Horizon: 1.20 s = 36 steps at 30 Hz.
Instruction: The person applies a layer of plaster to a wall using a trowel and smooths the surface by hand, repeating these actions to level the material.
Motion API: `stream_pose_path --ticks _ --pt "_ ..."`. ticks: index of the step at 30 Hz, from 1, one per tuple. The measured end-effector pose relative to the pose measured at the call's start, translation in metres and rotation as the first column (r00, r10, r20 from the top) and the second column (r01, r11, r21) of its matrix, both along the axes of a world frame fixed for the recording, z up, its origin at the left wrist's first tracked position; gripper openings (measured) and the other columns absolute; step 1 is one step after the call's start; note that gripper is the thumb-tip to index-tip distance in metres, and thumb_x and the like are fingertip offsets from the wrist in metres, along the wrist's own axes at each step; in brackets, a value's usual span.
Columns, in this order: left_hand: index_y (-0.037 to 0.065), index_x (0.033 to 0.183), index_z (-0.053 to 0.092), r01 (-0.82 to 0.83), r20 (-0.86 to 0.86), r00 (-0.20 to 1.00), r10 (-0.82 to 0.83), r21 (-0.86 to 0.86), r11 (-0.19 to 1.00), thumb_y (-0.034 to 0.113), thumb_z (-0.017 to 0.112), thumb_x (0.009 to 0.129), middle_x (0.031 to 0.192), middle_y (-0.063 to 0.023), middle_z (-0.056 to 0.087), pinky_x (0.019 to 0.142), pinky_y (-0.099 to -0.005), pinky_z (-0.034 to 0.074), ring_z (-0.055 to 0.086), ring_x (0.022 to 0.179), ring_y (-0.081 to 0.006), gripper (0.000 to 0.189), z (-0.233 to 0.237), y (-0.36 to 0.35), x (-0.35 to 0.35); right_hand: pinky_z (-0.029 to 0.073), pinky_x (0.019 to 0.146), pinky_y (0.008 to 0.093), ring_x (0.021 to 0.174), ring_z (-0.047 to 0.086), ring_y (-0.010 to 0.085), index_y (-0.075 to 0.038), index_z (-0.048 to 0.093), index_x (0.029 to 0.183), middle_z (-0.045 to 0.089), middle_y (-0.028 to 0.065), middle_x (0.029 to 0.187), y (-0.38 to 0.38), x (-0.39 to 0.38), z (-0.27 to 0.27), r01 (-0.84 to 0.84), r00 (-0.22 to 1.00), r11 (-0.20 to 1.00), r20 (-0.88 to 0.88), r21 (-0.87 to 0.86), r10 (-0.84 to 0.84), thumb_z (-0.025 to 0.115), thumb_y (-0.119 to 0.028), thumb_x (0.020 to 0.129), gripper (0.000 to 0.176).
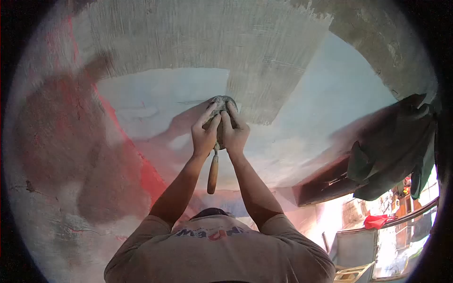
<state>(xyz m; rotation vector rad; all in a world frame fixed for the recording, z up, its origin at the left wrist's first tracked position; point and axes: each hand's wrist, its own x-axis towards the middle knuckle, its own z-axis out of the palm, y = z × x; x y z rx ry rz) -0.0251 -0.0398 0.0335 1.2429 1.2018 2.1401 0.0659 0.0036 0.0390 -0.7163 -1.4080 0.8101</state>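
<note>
My left hand and my right hand are raised close together in front of the wall. Between them they grip the blade end of a trowel, whose wooden handle hangs down below my wrists. Grey, wet-looking mortar covers the blade, and my fingertips press into it from both sides. Much of the blade is hidden behind my palms and fingers. Behind my hands the pale blue wall carries a strip of grey plaster, whose lower end lies just right of my fingertips.
Dark cloth hangs at the right over a wooden ledge. Below it, a bright opening shows a red cloth on a rail and a light wooden frame. A red painted stripe runs along the left wall.
</note>
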Motion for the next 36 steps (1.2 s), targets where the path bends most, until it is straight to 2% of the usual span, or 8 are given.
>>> stream_pose_path --ticks 6,10,16,19,24,28,31,36 --pt "-0.006 0.137 0.064 0.009 0.026 1.000 -0.008 -0.023 1.000 0.000 0.064 0.099 0.134 -0.0135 0.070 0.107 -0.0311 0.049 0.064 0.122 -0.0181 0.039 -0.017 0.000 0.001 0.054 0.099 0.0303 0.112 0.070 0.0166 0.005 0.067 0.135 0.074 0.0185 0.127 -0.001 0.000 -0.024 -0.069 0.996 0.997 -0.058 -0.028 0.067 0.071 -0.007 0.099 0.038" --pt "-0.005 0.136 0.065 -0.017 0.011 1.000 0.017 -0.049 0.999 0.000 0.064 0.099 0.134 -0.0135 0.069 0.109 -0.0317 0.048 0.064 0.123 -0.0190 0.038 0.011 -0.004 0.001 0.055 0.092 0.0284 0.106 0.072 0.0133 0.001 0.071 0.132 0.077 0.0188 0.120 -0.003 -0.001 0.008 -0.038 0.998 0.998 -0.053 -0.051 0.035 0.072 -0.011 0.097 0.037" --pt "-0.005 0.134 0.067 -0.016 0.000 1.000 0.016 -0.037 0.999 0.006 0.066 0.099 0.133 -0.0154 0.071 0.108 -0.0328 0.049 0.065 0.123 -0.0210 0.037 -0.001 -0.003 0.002 0.055 0.086 0.0283 0.096 0.071 0.0106 0.000 0.072 0.131 0.079 0.0180 0.115 0.001 -0.003 -0.008 0.032 0.999 0.998 -0.015 0.056 -0.032 0.073 -0.012 0.097 0.036" --pt "-0.005 0.134 0.067 -0.020 0.001 1.000 0.020 -0.034 0.999 0.004 0.065 0.099 0.134 -0.0153 0.070 0.109 -0.0328 0.048 0.065 0.124 -0.0210 0.037 0.040 -0.004 0.000 0.055 0.090 0.0288 0.101 0.072 0.0115 0.000 0.071 0.132 0.078 0.0176 0.117 -0.003 -0.006 0.034 -0.033 0.997 0.998 -0.070 -0.057 0.029 0.072 -0.013 0.097 0.037" --pt "-0.006 0.134 0.065 0.010 -0.003 1.000 -0.010 -0.076 0.997 0.001 0.065 0.098 0.133 -0.0139 0.070 0.110 -0.0337 0.047 0.064 0.125 -0.0202 0.037 -0.007 -0.009 0.000 0.053 0.092 0.0265 0.106 0.070 0.0107 -0.002 0.070 0.135 0.075 0.0195 0.124 -0.003 -0.002 -0.017 -0.004 1.000 1.000 -0.023 0.024 0.005 0.071 -0.013 0.098 0.038" --pt "-0.006 0.133 0.066 -0.025 -0.044 0.999 0.024 0.000 1.000 0.003 0.066 0.098 0.130 -0.0128 0.071 0.106 -0.0324 0.049 0.065 0.121 -0.0195 0.035 0.039 -0.005 0.000 0.053 0.076 0.0271 0.080 0.064 0.0085 -0.001 0.070 0.134 0.078 0.0120 0.093 0.000 -0.004 0.028 0.016 1.000 1.000 -0.009 -0.010 -0.016 0.071 -0.013 0.098 0.038" --pt "-0.005 0.133 0.066 -0.025 0.008 1.000 0.025 -0.054 0.998 0.003 0.066 0.099 0.129 -0.0126 0.071 0.105 -0.0318 0.050 0.065 0.119 -0.0195 0.035 0.042 -0.006 0.001 0.051 0.069 0.0278 0.071 0.058 0.0088 -0.002 0.070 0.133 0.073 0.0070 0.081 -0.001 -0.006 0.030 -0.054 0.993 0.997 -0.106 -0.062 0.048 0.071 -0.014 0.098 0.037" --pt "-0.005 0.132 0.067 -0.025 -0.053 0.998 0.024 -0.011 1.000 0.003 0.065 0.099 0.130 -0.0130 0.071 0.104 -0.0325 0.050 0.066 0.118 -0.0187 0.035 -0.009 0.000 -0.001 0.053 0.074 0.0257 0.077 0.063 0.0094 0.000 0.070 0.133 0.076 0.0087 0.089 0.011 -0.005 -0.012 0.012 0.999 0.996 -0.048 0.083 -0.008 0.073 -0.012 0.097 0.038"
